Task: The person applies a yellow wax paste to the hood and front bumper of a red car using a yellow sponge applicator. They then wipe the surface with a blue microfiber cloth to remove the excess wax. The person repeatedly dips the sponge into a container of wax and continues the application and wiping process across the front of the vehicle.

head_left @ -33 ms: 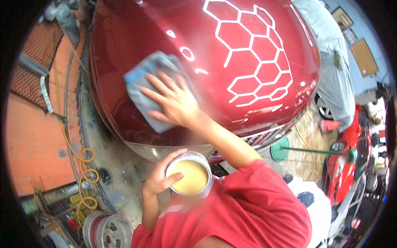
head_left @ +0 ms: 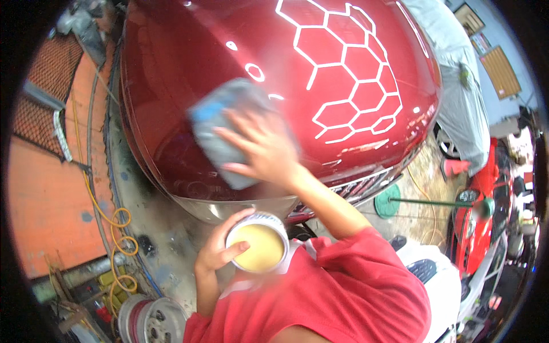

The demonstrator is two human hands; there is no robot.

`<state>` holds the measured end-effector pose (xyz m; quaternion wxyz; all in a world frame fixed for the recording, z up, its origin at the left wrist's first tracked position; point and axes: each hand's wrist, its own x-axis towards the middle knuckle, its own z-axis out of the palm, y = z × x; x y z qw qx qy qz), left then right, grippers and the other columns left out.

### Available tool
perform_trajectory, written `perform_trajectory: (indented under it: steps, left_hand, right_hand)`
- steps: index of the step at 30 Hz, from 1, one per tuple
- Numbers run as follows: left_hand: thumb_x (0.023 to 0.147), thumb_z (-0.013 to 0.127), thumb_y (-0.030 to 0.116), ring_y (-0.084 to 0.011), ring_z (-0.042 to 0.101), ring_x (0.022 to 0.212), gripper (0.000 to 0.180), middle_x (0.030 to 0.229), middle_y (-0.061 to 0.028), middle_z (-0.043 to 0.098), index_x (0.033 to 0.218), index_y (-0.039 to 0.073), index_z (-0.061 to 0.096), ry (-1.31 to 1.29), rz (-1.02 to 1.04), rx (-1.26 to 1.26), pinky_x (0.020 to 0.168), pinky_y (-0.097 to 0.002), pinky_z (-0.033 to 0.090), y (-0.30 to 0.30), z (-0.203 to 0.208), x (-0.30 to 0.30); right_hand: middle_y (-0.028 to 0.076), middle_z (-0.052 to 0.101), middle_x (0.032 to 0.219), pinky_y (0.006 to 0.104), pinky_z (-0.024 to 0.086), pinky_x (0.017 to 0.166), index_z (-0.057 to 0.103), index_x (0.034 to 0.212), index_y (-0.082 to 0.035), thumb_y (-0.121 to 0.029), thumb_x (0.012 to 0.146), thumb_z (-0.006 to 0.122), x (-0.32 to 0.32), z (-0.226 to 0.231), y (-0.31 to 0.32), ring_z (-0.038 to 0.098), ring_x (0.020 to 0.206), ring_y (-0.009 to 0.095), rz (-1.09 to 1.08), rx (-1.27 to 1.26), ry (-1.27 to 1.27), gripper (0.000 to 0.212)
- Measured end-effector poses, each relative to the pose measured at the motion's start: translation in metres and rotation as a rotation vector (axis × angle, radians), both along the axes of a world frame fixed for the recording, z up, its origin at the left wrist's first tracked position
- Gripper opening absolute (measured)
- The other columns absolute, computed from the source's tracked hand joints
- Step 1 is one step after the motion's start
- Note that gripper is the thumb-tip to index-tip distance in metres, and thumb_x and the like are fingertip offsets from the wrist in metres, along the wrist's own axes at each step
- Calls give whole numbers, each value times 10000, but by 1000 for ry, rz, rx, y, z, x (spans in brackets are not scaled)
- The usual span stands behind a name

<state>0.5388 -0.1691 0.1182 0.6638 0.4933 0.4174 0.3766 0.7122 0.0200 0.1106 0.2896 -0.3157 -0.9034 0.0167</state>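
My right hand (head_left: 264,150) lies flat with fingers spread on a blue-grey cloth (head_left: 220,123), pressing it onto the glossy dark red car bonnet (head_left: 189,63); the cloth is blurred. White hexagon-shaped light reflections (head_left: 349,74) show on the bonnet to the right of the cloth. Lower down, near my chest, my left hand (head_left: 216,251) grips a round metal tin (head_left: 258,247) from the side. The tin is open and full of pale yellow paste. My red sleeve fills the bottom of the view.
A yellow hose (head_left: 117,228) coils on the stained concrete floor at the left. A wheel rim (head_left: 153,321) lies at the bottom left. A green stand with a round base (head_left: 390,201) is on the right, beside a red vehicle (head_left: 486,188) and a grey-covered car (head_left: 463,97).
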Motion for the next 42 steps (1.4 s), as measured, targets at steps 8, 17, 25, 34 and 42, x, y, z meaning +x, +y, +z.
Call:
perform_trajectory:
  steps: [8,17,25,34,42]
  left_hand:
    - [864,730,216,-219,547,1219,649,1288,-148,608,1414,-10,470,83,-66,-12,1058,-343,391,-23,-19,-40]
    - [834,756,308,-239,575,1157,675,1251,-160,599,1379,-2,505,182,-441,246,1012,-345,419,63,31,29]
    - [835,728,196,-230,566,1196,641,1286,-142,594,1406,21,496,137,-547,43,1033,-342,414,62,16,54]
    - [845,735,318,-242,550,1226,728,1325,-164,574,1416,-34,452,59,-492,112,1053,-353,406,117,35,114]
    - [802,759,356,-237,533,1232,766,1338,-156,555,1393,-38,472,319,348,48,1072,-349,377,74,73,6]
  right_hand:
    - [166,420,1504,637,284,1095,538,1354,-182,-300,924,578,384,-83,48,370,1384,418,-1309,254,-436,448]
    - [114,269,1610,630,129,1165,453,1471,-252,-572,844,640,116,-86,-91,215,1477,408,-597,121,219,729]
    - [156,227,1619,572,207,1157,311,1548,-227,-571,952,496,430,-116,28,239,1458,414,-1568,-241,700,712]
    - [113,455,1481,615,243,1139,560,1371,-249,-595,807,649,225,35,89,367,1404,354,-361,26,-60,667]
    - [172,335,1563,652,194,1127,409,1487,-136,-740,885,417,303,71,395,281,1453,379,-858,-213,-70,853]
